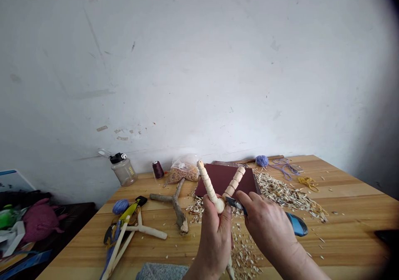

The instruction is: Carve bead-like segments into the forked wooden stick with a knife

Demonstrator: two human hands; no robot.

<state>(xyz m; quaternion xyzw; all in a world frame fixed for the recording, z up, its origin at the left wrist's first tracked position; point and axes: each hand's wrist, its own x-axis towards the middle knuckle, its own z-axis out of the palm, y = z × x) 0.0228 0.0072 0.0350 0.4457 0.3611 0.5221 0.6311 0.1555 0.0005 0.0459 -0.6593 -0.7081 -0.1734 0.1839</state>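
Note:
My left hand (215, 240) grips a pale forked branch (209, 184) below its crotch, with both carved, bead-like prongs rising above my fingers. My right hand (268, 226) is closed around a blue-handled carving knife (297, 224). Its short blade (232, 203) lies against the wood near the fork's crotch, and my right fingers nearly meet my left hand there. The stem of the fork runs down behind my left hand and shows again beneath it.
Wood shavings (280, 192) cover the wooden table (349, 213) around a dark red abrasive sheet (224, 178). Nearby lie a bark-covered forked branch (177, 205), a peeled fork (146, 231), blue yarn (262, 160), a plastic bottle (124, 170) and a thread spool (158, 169). A white wall stands behind.

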